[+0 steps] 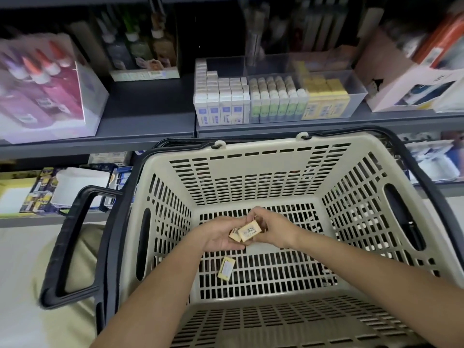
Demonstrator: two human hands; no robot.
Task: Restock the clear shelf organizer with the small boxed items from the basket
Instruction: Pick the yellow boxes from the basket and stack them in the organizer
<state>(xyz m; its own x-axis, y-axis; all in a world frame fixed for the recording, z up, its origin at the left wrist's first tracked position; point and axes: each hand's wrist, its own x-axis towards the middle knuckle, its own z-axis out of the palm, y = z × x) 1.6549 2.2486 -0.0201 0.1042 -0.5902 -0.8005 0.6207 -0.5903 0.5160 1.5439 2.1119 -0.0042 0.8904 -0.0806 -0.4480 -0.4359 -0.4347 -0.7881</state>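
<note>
Boxes, small cream cardboard: probably light, stiff, crushable. Your left grip cups two; right grip pinches the upper one. Hold flat faces.

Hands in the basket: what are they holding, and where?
Two small boxes: the right hand pinches the barcode box by its right end; the left hand cups the second box from beneath. A third box lies loose in the basket.

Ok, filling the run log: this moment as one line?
left hand, right hand: together hold two small boxes | basket: one loose box on floor | clear organizer: untouched
</note>
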